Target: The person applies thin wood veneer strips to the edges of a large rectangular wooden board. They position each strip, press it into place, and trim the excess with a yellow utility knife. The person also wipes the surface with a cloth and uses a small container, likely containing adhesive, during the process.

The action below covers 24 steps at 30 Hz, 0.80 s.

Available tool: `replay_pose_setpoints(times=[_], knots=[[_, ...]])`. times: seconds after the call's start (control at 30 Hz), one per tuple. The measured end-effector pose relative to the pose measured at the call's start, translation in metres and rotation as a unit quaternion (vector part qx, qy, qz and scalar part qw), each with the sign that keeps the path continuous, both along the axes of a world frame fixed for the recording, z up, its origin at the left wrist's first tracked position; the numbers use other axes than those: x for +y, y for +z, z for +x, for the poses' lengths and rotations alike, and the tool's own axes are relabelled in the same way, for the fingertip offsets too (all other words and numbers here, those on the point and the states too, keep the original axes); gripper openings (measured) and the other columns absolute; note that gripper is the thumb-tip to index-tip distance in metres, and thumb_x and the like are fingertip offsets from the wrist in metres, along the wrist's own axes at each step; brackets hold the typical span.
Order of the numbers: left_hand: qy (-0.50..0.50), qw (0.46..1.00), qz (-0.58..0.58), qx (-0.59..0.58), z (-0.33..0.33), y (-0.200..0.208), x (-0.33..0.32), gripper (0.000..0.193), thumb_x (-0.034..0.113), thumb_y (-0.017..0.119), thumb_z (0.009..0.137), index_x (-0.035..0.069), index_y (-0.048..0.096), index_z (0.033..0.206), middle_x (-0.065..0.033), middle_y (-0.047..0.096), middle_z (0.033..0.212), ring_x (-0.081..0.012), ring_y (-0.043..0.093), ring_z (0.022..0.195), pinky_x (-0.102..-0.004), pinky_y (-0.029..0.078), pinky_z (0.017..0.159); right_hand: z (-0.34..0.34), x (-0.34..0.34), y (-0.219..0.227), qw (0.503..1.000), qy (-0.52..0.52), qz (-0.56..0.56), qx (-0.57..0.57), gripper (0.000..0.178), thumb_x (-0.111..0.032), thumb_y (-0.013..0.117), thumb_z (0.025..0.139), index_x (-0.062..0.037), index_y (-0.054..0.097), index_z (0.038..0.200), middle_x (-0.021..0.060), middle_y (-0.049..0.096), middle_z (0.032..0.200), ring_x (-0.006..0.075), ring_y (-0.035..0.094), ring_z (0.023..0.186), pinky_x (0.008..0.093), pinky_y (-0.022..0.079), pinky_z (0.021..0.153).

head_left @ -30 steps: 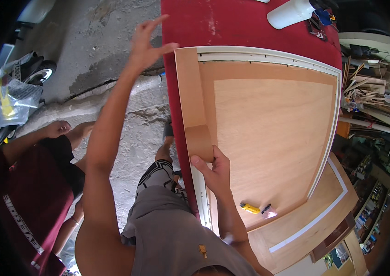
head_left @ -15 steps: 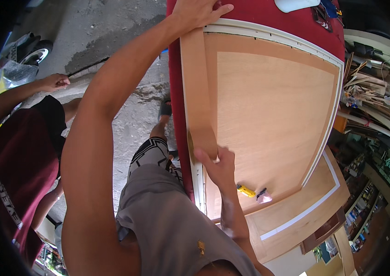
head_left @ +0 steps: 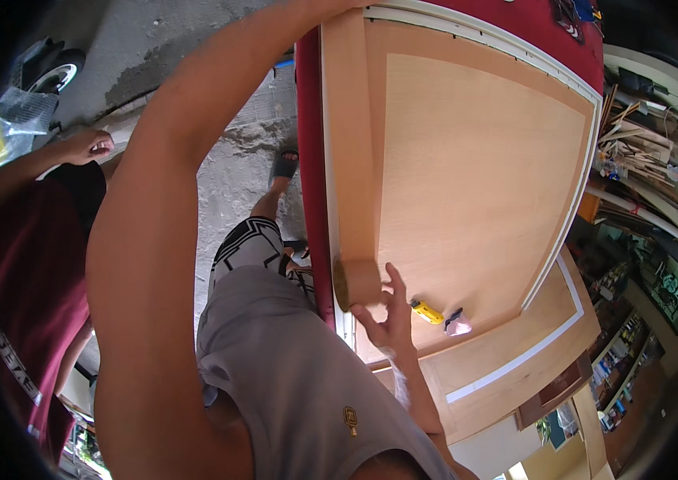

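Loosely, the right grip (head_left: 392, 318) stands half-spread against the brown tape roll (head_left: 363, 282); left grip unseen.

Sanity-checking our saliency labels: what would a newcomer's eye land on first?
The large, white-edged wood panel on the red cover, filling centre-right. Next, the brown roll at the panel's left edge, beside the right hand with its fingers spread. Then the small bright-yellow tool near the panel's lower edge.

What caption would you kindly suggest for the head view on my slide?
Right hand at a brown roll, its strip running along the left side of the panel, a yellow cutter nearby.
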<state>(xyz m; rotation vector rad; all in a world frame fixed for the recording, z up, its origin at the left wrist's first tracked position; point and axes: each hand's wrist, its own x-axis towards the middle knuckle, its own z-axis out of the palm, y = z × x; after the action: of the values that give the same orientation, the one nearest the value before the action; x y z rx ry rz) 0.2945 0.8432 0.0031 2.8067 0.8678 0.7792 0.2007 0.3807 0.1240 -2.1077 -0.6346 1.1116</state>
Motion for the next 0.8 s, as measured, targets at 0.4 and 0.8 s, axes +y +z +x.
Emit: replay_pose_setpoints(times=[0.4, 0.8], knots=[[0.0, 1.0, -0.02, -0.003, 0.002, -0.001, 0.0, 0.066, 0.061, 0.044, 0.093, 0.01, 0.058, 0.133, -0.0291, 0.044, 0.141, -0.0471, 0.032, 0.138, -0.0588, 0.015, 0.116, 0.029, 0.004, -0.035, 0.893, 0.034, -0.136, 0.428, 0.037, -0.031, 0.056, 0.1, -0.0035, 0.067, 0.122, -0.0022, 0.064, 0.085, 0.0035, 0.052, 0.071, 0.0198, 0.04, 0.059], [0.007, 1.0, -0.005, 0.001, 0.004, -0.006, 0.004, 0.067, 0.062, 0.042, 0.093, 0.01, 0.059, 0.132, -0.0284, 0.046, 0.14, -0.0468, 0.033, 0.137, -0.0592, 0.016, 0.115, 0.027, 0.005, -0.06, 0.87, -0.028, -0.168, 0.463, 0.074, -0.061, 0.033, 0.1, 0.0025, 0.063, 0.123, 0.0129, 0.067, 0.115, 0.0182, 0.063, 0.104, 0.0317, 0.049, 0.096]])
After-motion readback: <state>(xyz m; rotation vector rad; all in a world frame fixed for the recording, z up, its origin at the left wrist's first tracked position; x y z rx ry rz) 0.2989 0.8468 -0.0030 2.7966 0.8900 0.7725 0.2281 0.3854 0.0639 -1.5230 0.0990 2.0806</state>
